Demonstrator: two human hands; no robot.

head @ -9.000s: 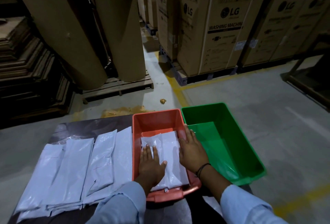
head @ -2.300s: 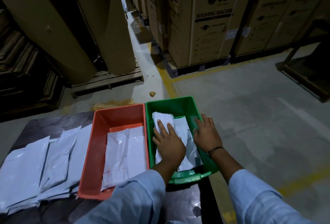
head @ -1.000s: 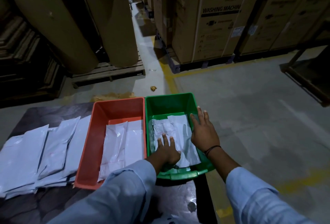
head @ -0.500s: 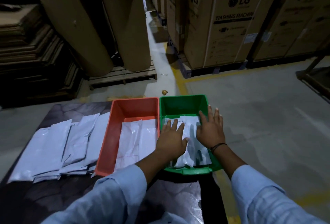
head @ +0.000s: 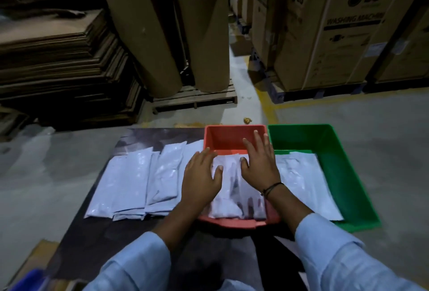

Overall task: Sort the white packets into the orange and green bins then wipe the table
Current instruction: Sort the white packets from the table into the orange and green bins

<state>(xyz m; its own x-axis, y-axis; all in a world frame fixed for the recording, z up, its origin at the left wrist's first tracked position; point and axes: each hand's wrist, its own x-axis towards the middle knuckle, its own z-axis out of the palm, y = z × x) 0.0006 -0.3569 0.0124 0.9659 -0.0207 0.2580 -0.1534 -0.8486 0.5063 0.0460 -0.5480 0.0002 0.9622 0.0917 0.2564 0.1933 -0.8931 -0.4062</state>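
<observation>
- Both hands lay flat, fingers straight and spread, gripping nothing: the left hand (head: 200,179) and the right hand (head: 260,163) rested side by side on the white packets (head: 234,188) inside the orange bin (head: 234,131)
- The left hand overlapped the bin's left rim, while the right hand's fingertips reached toward its far wall; a dark wristband (head: 270,188) circled the right wrist
- Just right of the right hand stood the green bin (head: 336,163), close beside the orange one, with a second batch of packets (head: 301,179) lying flat on its bottom
- Left of the left hand, a row of loose packets (head: 137,179) lay overlapping on the dark worktop (head: 111,244), the nearest of them running up against the orange bin's side
- Well beyond the fingertips, across the concrete floor, two big brown paper rolls (head: 162,23) stood upright on a wooden pallet (head: 195,98)
- Far off to the left of the hands sat a stack of flat cardboard sheets (head: 58,58), and far to the right, cartons (head: 336,35) printed "LG" and "WASHING MACHINE"
</observation>
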